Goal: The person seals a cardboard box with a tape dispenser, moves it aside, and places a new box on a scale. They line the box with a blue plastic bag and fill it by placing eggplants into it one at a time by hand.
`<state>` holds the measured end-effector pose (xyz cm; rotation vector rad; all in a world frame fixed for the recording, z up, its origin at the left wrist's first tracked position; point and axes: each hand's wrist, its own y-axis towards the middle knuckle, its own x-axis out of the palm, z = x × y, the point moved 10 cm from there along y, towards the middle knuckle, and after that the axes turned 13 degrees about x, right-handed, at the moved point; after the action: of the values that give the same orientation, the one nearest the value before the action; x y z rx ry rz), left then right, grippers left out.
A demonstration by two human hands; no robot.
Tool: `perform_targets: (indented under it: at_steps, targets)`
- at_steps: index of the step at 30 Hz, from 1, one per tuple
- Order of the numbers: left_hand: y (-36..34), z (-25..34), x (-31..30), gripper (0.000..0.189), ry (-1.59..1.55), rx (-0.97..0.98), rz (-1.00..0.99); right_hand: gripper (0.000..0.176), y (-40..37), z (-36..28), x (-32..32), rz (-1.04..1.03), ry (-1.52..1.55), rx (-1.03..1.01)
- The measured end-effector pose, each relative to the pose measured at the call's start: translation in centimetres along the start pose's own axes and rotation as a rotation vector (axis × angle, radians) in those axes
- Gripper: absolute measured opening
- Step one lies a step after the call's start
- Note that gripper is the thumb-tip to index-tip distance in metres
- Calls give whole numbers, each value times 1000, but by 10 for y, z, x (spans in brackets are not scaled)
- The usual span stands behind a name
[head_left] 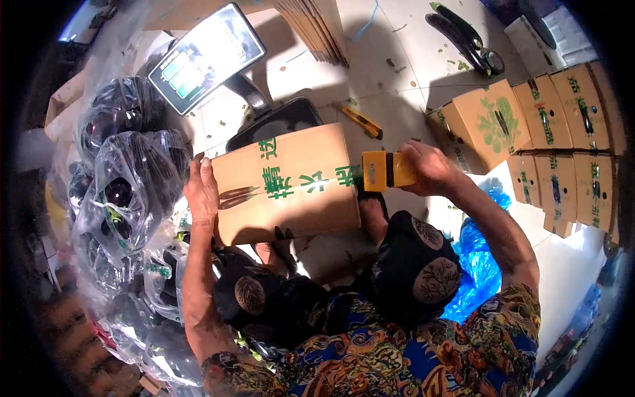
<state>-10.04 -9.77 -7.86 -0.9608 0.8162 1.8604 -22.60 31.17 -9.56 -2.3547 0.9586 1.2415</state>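
A closed cardboard box (pixel 291 205) with green characters lies in front of me, its far left part over the black platform of a scale (pixel 274 126). My left hand (pixel 202 185) presses on the box's left end, thumb on the top face and fingers along the side. In my right hand (pixel 430 169) is a yellow tape dispenser (pixel 375 171) with a dark band, held just off the box's right end. The fingers wrap round its right side. Whether tape runs from it to the box is too small to tell.
Beyond the box lies a yellow utility knife (pixel 362 122). The scale's lit display (pixel 211 56) stands at upper left. Clear bags of eggplants (pixel 126 192) fill the left side. Stacked boxes (pixel 555 139) stand right, near dark eggplants (pixel 456 33) and blue plastic (pixel 479 258).
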Motion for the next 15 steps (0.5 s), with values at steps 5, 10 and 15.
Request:
perform_targets:
  at_steps: [5,10,15]
  targets:
    - [0,-3,1,51,-41,-41,-2,58,-24,60,49,-24,38,68]
    - [0,-4,1,51,-56,-15,17,52,-63,118,58,-100,-118,241]
    - [0,-12,7,51,-71,-22,-12,40,-51,84,54,-67,-243,259]
